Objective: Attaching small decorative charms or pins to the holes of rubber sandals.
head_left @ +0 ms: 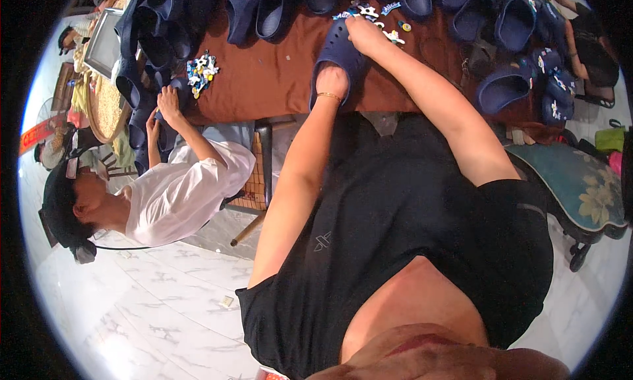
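A navy clog with round holes points away from me at the near edge of the brown-covered table. My left hand is pushed into its foot opening, and its fingers are hidden inside. At the toe, my right hand is closed, with bent fingers against the clog's upper; whatever it pinches is hidden. Just beyond the toe lie small white, black and blue shoe charms. A few more pale charms and a round yellowish charm lie right of my hand.
Navy clogs stand on the right, some with charms on them. More clogs line the back and left. A charm pile lies near a co-worker in a white shirt. A chair with a floral seat stands at right.
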Demonstrator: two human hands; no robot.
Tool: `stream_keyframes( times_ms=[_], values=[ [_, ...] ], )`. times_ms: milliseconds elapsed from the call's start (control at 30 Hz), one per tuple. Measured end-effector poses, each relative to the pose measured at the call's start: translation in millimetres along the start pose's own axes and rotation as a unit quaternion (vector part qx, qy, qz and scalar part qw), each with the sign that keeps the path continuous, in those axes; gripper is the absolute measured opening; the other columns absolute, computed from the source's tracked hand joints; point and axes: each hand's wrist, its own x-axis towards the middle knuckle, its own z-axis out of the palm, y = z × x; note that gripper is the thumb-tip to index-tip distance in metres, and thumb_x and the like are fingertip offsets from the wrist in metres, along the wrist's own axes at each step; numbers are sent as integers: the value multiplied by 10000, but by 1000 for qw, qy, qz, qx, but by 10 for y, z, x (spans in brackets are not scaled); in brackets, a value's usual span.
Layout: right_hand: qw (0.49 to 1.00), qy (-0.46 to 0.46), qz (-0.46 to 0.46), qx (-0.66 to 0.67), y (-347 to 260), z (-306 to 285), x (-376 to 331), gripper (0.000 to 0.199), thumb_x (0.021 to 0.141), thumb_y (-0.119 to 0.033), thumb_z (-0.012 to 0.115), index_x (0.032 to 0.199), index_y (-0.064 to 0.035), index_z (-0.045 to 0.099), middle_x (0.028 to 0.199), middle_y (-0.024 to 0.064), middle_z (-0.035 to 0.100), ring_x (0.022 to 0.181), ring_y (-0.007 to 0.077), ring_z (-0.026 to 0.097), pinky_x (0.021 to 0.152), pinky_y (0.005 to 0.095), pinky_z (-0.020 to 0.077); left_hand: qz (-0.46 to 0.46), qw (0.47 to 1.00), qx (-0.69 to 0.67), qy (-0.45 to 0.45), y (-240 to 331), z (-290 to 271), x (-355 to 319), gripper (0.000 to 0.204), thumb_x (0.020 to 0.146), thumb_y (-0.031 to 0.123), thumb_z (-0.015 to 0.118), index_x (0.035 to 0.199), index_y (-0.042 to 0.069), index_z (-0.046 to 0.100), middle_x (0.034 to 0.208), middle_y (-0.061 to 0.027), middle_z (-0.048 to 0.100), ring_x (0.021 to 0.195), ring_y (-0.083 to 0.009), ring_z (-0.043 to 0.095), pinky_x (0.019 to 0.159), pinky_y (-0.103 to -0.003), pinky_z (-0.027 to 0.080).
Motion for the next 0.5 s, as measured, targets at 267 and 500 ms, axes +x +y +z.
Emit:
stream_keyframes(
  times_ms=[267, 500],
  values=[
    [990, 58, 23, 129, 180, 202, -345, 215, 760, -158, 560, 863, 3, 461, 851, 220, 534, 832, 387, 541, 704, 453, 445, 11, 999, 32, -13, 18, -19, -4, 227, 738, 135, 417, 635, 25, 587, 743, -185, 598, 711, -329, 578, 669, -420, 465],
    [965, 201, 35, 167, 209, 223, -365, 172, 748, -160, 580, 825, -32, 493, 783, 163, 521, 743, 345, 519, 659, 409, 422, 7, 1000, 19, 7, 41, -16, -18, 282, 749, 161, 404, 631, 18, 616, 741, -201, 605, 706, -338, 589, 674, -423, 466]
  ],
)
